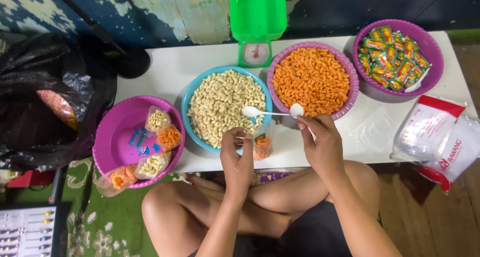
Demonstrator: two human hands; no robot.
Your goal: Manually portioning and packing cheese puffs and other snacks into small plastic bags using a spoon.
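Note:
My left hand [237, 157] pinches the top of a small clear bag [263, 147] partly filled with orange snack, held at the near edge of the white table [175, 67]. My right hand [320, 142] grips a white plastic spoon [296, 110] by its handle, just in front of the purple bowl [353, 89] of orange curled snack. A second white spoon [251, 112] rests over the rim of the blue bowl [186, 107] of pale puffed snack, its handle pointing toward my right fingers.
A magenta bowl [117, 132] at the left holds several filled bags. A purple bowl [436, 54] of sachets is far right, a green scale [256, 22] behind. Packs of bags [435, 137], a flat clear bag [375, 132] and a black sack [45, 97] are nearby.

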